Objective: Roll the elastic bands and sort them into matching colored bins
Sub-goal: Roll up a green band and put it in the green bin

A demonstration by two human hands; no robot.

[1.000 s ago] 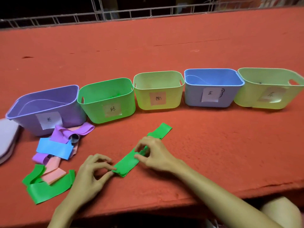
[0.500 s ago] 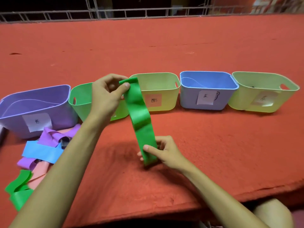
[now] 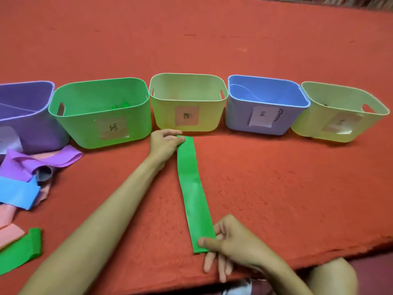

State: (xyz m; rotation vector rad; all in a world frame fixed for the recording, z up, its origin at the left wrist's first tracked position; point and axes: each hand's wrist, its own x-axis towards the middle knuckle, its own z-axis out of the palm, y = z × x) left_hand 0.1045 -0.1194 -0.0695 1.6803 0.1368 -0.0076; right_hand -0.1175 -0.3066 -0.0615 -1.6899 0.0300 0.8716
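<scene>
Left hand, right hand pinch green band ends; green bin holds green rolls

Red table: row of five bins, flat green band, band pile left.

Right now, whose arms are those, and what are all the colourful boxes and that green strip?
Those are a person's own bare arms, not a machine. The camera sits on the person's head and looks down at a table with red cloth. The left hand pinches the far end of a flat green band, the right hand pinches the near end, so it lies straight. Behind stand five labelled bins: purple bin, green bin, yellow-green bin, blue bin, and a second yellow-green bin. At the left lies a pile of loose bands in purple, blue, pink and green. Rolled up, this band likely goes in the green bin.
</scene>
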